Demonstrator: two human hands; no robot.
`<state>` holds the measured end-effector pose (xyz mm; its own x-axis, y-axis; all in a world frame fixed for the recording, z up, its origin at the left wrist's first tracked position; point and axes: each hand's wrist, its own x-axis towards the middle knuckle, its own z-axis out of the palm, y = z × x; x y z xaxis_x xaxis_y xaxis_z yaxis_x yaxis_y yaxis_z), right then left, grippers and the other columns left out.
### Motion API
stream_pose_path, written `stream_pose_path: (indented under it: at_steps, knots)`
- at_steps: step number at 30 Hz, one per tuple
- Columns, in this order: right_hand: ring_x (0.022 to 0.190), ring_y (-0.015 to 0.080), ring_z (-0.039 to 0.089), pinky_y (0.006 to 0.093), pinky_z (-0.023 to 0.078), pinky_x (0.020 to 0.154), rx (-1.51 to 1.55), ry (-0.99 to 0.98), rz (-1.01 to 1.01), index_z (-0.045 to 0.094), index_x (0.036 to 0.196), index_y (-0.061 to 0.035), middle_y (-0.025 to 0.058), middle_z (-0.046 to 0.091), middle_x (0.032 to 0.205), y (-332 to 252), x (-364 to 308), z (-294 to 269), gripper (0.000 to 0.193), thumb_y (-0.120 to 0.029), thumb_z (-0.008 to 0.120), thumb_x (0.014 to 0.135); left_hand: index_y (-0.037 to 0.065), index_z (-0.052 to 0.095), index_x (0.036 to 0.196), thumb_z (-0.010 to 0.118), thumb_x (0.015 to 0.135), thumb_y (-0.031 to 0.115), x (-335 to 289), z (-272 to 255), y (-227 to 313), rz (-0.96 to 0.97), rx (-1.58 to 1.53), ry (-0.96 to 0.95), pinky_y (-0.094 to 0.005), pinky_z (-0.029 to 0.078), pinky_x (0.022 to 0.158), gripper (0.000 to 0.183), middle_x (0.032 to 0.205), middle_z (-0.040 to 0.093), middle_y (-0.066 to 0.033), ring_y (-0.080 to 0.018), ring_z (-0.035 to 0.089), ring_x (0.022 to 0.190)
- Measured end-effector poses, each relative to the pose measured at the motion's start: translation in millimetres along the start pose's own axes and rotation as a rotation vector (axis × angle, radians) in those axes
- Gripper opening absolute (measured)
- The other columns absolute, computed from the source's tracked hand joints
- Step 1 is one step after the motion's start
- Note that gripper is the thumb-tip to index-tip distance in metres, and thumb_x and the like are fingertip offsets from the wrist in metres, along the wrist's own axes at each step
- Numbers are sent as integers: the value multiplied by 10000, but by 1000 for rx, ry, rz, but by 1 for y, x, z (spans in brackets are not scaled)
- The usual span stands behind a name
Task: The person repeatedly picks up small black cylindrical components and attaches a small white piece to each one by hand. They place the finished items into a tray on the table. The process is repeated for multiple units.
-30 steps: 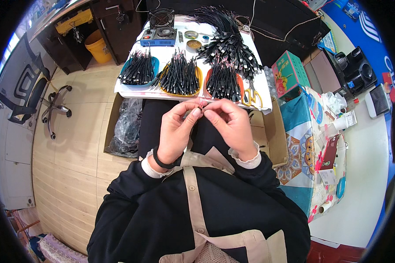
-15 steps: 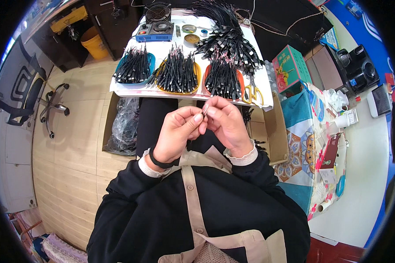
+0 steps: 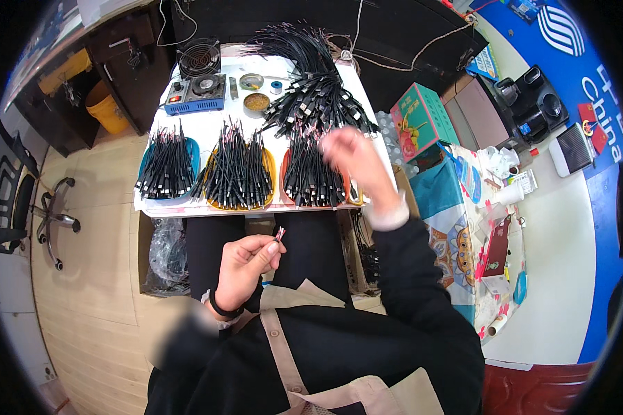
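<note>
- Black cable piece sits pinched between my left hand thumb and forefinger, low over my lap, its pink-tipped end poking up and right just past my fingertips.
- My right hand is up over the white table, blurred, fingers loosely curled; I cannot tell if anything is in it.
- It hovers above the right orange tray heaped with black cables, near the big loose cable pile behind.
- The two hands are well apart, so the pinched piece is nowhere near my right hand.
- Further left, a middle orange tray and a blue tray hold more bundles.
</note>
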<state>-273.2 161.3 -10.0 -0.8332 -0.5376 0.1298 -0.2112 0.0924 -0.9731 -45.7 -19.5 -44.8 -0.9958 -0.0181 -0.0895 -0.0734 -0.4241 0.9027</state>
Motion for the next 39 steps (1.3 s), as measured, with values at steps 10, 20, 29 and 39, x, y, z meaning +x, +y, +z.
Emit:
stream_pose_path:
  at_steps: [10, 20, 29, 39]
  knots:
    - [703, 344, 676, 419, 530, 665, -990, 349, -129, 692, 771, 6, 196, 663, 704, 20, 60, -63, 247, -239, 681, 800, -41, 654, 973, 551, 987, 92, 2, -5, 4, 39, -143, -5, -193, 369, 546, 169, 758, 632, -47, -54, 482, 602]
    - [603, 70, 508, 254, 416, 554, 67, -370, 85, 547, 872, -71, -45, 505, 673, -37, -159, 73, 179, -223, 597, 953, -27, 582, 1057, 437, 1030, 110, 52, 21, 29, -86, -366, -245, -387, 532, 954, 201, 1270, 583, -216, -310, 623, 1131]
    - [740, 359, 629, 421, 490, 639, -595, -469, -49, 573, 849, -23, 172, 627, 785, 25, -153, 86, 195, -204, 628, 895, -18, 667, 990, 525, 998, 117, 47, 32, 66, 399, 29, -93, -192, 392, 567, 196, 699, 574, 16, -40, 494, 628]
    - [810, 52, 586, 190, 469, 707, 227, -26, -166, 633, 994, 12, 5, 639, 891, -70, -112, 65, 125, -103, 644, 945, -40, 662, 1050, 552, 983, 65, -24, 33, 27, 274, 173, -115, -189, 455, 634, 166, 957, 669, -45, -52, 562, 702]
